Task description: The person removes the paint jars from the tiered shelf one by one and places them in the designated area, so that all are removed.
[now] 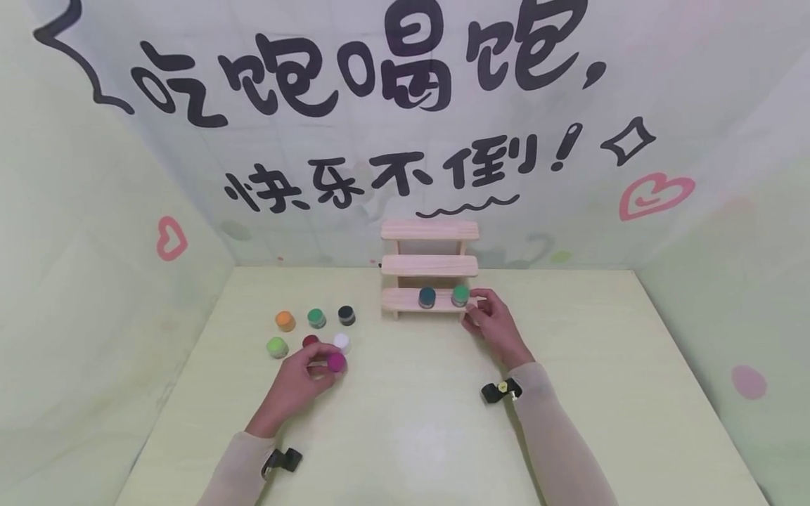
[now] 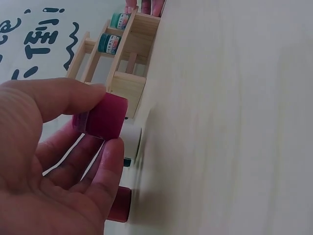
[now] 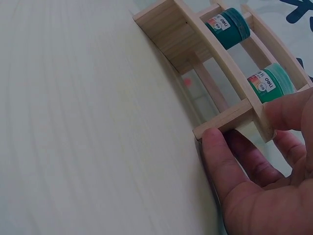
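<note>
My left hand (image 1: 304,383) pinches a magenta-lidded paint jar (image 1: 336,362) between thumb and fingers, just in front of a white-lidded jar (image 1: 342,342) and a dark red jar (image 1: 310,342). Over on the right, my right hand (image 1: 496,327) grips the right end of a three-step wooden rack (image 1: 430,266), thumb by the lowest step and a fingertip against the side leg. On that step stand a dark teal jar (image 1: 427,298) and a green jar (image 1: 460,296), the green one right beside the thumb. Their labels show in the right wrist view.
Left of the rack, more jars stand on the table (image 1: 405,422): orange (image 1: 285,321), green (image 1: 316,318), black (image 1: 346,315) and light green (image 1: 276,347). A printed cloth wall (image 1: 304,239) rises behind the rack.
</note>
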### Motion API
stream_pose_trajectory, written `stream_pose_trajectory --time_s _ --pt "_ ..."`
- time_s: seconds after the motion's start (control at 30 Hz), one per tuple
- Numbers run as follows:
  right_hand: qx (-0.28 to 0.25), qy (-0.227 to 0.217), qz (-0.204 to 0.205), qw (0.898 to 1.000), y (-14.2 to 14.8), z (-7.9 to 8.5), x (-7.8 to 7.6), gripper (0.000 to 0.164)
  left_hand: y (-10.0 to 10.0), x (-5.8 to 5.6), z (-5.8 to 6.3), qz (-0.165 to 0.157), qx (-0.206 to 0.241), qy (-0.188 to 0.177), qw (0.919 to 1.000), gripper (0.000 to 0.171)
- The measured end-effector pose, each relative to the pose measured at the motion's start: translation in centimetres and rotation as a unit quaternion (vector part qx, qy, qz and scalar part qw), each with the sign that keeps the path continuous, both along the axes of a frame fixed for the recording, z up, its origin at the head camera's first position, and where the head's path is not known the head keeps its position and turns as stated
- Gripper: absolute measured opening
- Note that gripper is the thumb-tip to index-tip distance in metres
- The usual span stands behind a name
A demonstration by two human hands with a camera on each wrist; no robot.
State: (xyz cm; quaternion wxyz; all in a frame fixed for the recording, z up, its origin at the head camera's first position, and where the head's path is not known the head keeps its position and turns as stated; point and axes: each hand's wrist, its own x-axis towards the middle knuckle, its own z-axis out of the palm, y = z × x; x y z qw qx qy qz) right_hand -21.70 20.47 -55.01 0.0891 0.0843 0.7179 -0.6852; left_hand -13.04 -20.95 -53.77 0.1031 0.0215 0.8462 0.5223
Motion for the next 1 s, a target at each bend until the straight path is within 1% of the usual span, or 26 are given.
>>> stream_pose_trajectory --time_s 0.2,0.4,0.63,0.87,1.0 --pt "-0.007 0.011 0.000 1.000 0.1 0.1 0.1 0.037 -0.3 0.2 -0.5 -0.002 -0.013 -0.006 0.9999 0.043" --pt "-0.007 0.001 0.001 1.000 0.0 0.0 0.3 0.036 -0.6 0.8 -0.9 -0.011 -0.022 -0.013 0.9996 0.040" --pt "-0.002 0.006 -0.001 1.000 0.0 -0.1 0.2 0.036 -0.6 0.6 -1.0 -0.014 -0.015 -0.011 0.9997 0.039" --pt "-0.001 -0.006 -0.004 1.000 -0.2 0.1 0.2 0.036 -0.4 0.6 -0.9 -0.010 -0.034 -0.022 0.9991 0.042" --pt "-0.002 -0.005 -0.003 1.000 -0.1 0.2 0.2 0.036 -0.5 0.6 -0.7 -0.021 -0.028 -0.019 0.9992 0.046"
